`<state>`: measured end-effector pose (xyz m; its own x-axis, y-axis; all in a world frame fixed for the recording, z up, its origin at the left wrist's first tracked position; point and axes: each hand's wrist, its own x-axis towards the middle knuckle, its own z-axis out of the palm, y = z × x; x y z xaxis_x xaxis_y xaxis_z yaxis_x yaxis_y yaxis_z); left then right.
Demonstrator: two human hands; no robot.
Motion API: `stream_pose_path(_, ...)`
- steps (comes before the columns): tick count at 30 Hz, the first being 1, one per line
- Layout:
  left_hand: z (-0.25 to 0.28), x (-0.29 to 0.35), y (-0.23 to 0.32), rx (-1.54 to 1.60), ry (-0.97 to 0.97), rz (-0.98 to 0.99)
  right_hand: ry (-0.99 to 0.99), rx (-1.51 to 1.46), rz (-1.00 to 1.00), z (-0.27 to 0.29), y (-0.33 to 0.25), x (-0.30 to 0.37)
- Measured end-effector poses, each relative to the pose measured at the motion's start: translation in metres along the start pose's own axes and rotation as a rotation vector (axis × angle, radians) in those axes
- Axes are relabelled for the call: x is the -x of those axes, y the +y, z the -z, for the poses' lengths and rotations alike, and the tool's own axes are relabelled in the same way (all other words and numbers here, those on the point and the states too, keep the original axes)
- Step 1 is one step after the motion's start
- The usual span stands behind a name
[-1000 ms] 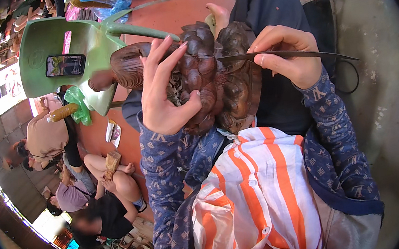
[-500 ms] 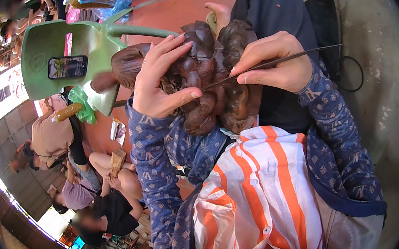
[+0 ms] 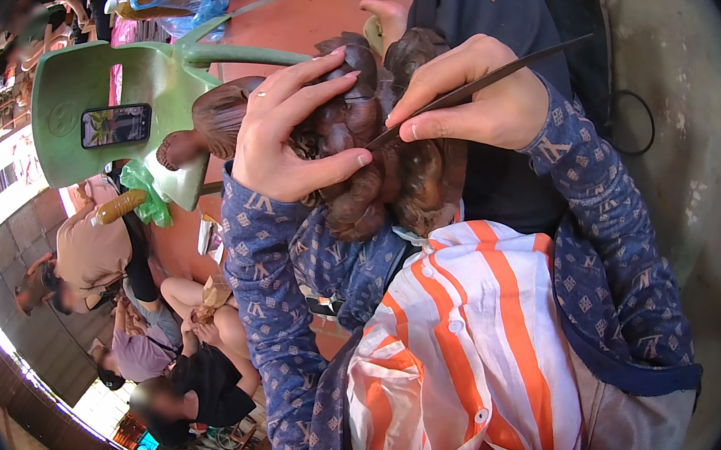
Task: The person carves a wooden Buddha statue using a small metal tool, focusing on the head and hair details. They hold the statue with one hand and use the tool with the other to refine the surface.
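A dark brown wood carving [image 3: 335,121] with rounded, knotted shapes lies across my lap, its smoother pale-streaked end to the left. My left hand [image 3: 292,130] is wrapped over it, fingers on its far side and thumb on its near side. In my right hand [image 3: 475,96] a thin, flat, dark strip-like tool [image 3: 529,61] is pinched between thumb and fingers. The tool's tip meets the carving's middle just by my left thumb. Its other end sticks out to the right past my hand. My hands hide part of the carving.
At the left a green plastic chair [image 3: 170,73] lies tipped, with a phone [image 3: 115,126] on it. A bottle [image 3: 120,206] and green bag [image 3: 146,192] are below. Several people sit farther left, one with a wooden piece [image 3: 215,292]. A black cable [image 3: 646,117] curls at right.
My right hand has moved slightly up and left with the tool, which now tilts more and shows its flat side. My left hand stays on the carving.
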<state>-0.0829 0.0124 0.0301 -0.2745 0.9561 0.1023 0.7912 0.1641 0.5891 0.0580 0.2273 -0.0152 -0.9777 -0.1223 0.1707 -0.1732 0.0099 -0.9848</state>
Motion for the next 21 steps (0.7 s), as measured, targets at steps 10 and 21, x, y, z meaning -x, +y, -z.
stream_pose_path(10, -0.013, 0.003, 0.013, -0.034, 0.081, 0.162, 0.088, 0.006, 0.064, 0.007, 0.014, 0.007)
stream_pose_path(21, 0.005, 0.012, -0.013, 0.224, -0.035, 0.110, 0.134, 0.048, 0.155, -0.004, 0.012, 0.014)
